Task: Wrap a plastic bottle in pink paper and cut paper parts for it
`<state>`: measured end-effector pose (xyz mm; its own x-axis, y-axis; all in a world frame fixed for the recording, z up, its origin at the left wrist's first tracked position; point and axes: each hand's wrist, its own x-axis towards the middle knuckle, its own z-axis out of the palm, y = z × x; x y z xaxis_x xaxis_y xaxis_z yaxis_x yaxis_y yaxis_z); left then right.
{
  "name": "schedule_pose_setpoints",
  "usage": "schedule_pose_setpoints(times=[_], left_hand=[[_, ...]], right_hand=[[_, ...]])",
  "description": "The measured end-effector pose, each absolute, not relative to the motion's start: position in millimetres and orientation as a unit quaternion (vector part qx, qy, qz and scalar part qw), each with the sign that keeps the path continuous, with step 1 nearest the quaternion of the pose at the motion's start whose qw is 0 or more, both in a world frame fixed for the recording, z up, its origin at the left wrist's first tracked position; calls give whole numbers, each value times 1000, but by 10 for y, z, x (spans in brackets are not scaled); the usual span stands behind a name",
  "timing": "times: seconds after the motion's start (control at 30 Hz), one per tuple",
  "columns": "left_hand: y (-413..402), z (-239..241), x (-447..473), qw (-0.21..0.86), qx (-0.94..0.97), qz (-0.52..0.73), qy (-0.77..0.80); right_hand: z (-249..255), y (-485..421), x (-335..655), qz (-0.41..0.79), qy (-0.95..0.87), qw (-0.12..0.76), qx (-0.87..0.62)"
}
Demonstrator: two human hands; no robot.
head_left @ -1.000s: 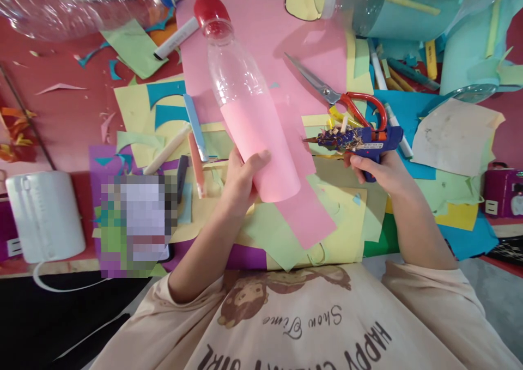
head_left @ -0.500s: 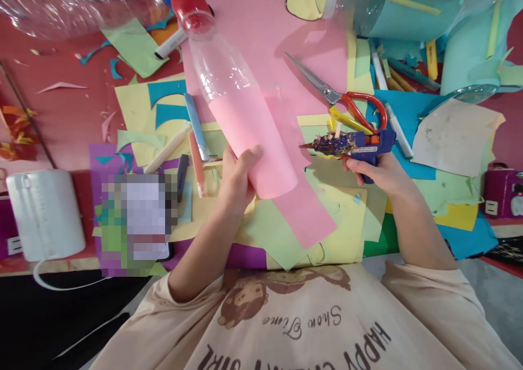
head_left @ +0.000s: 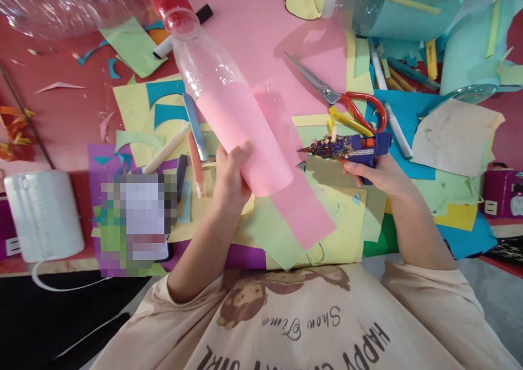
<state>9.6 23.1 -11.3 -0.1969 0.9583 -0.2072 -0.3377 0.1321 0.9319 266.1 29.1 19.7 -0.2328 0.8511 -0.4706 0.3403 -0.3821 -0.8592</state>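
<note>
A red table (head_left: 69, 125) is filling most of the frame, its surface lying under overlapping coloured paper and scraps. A beige shirt (head_left: 368, 304) is taking up the bottom; its print is reading "Show Time" and "HAPPY", upside down, with the rest running off the lower edge. Grey floor (head_left: 506, 304) is showing at lower right. A large pink sheet (head_left: 245, 37) is spreading across the upper middle. A red-capped bottle (head_left: 245, 135), its lower part pink, is slanting from upper left to the centre. A white pouch (head_left: 43, 217) is lying at left. Open red-handled scissors (head_left: 327, 92) are resting right of centre, above a blue glue gun (head_left: 351, 145). The left hand (head_left: 232, 176) is curling around the bottle's pink part, thumb on top. The right hand (head_left: 378, 171) is closing around the gun's grip. The gun is carrying a small label (head_left: 363, 152), its writing too small to read.
</note>
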Motion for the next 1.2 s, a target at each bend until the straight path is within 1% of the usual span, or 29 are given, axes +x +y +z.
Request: schedule_pose_setpoints(times=[0.17,0.37,0.53,0.8,1.03,1.2], left_hand=[[221,-125,83,519,327,596,518],[252,-83,83,527,314,618,492],[279,-82,80,489,306,653,492],[272,-49,72,513,296,649,477],[299,-59,66,511,280,664,469],[275,-36,55,523,235,651,497]], right_hand=[[208,301,2653,598,-513,212,-578],[228,320,2649,601,-523,197,-571],[218,320,2658,596,-536,188,-568],[176,298,2701,593,-535,183,-574],[165,307,2688,593,-536,196,-568],[130,310,2750,564,-552,185,-586]])
